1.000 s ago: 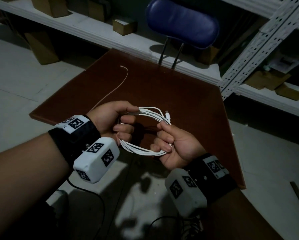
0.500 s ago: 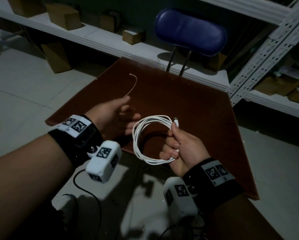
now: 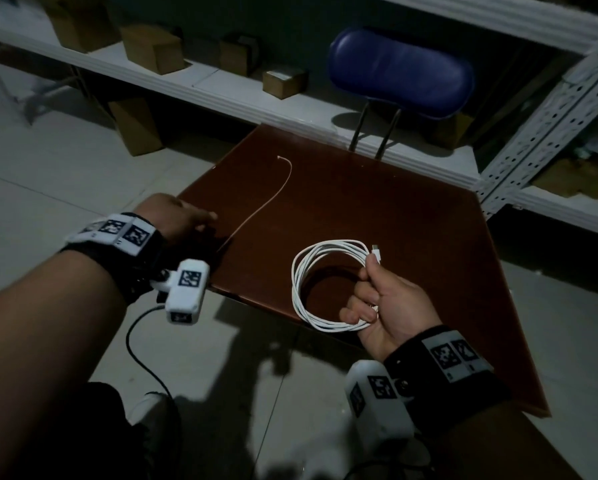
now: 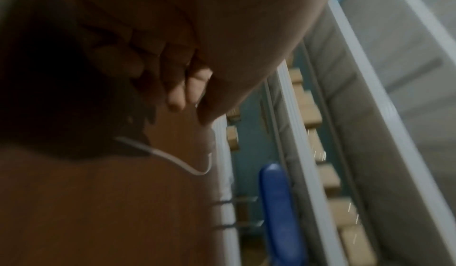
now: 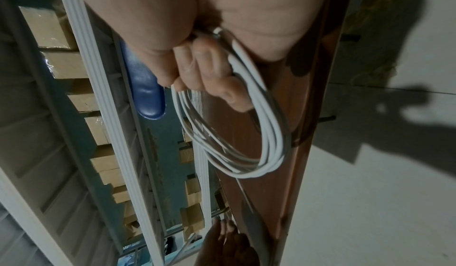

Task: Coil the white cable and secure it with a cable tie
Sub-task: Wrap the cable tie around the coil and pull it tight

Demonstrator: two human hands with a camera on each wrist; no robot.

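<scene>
The white cable is wound into a round coil of several loops. My right hand grips it at its right side, just above the near part of the brown table. One plug end sticks up above the fingers. In the right wrist view my fingers curl round the coiled cable. A thin pale cable tie lies on the table's left part. My left hand hovers at the table's left edge, close to the tie's near end, and holds nothing. The blurred left wrist view shows the fingers above the cable tie.
A blue-backed chair stands behind the table's far edge. White metal shelving with cardboard boxes runs along the back, and another rack at the right. Pale tiled floor surrounds the table. A black wire hangs from my left wrist camera.
My left hand has let go of the coil and moved left and forward to the table's edge by the cable tie. My right hand now holds the coil alone.
</scene>
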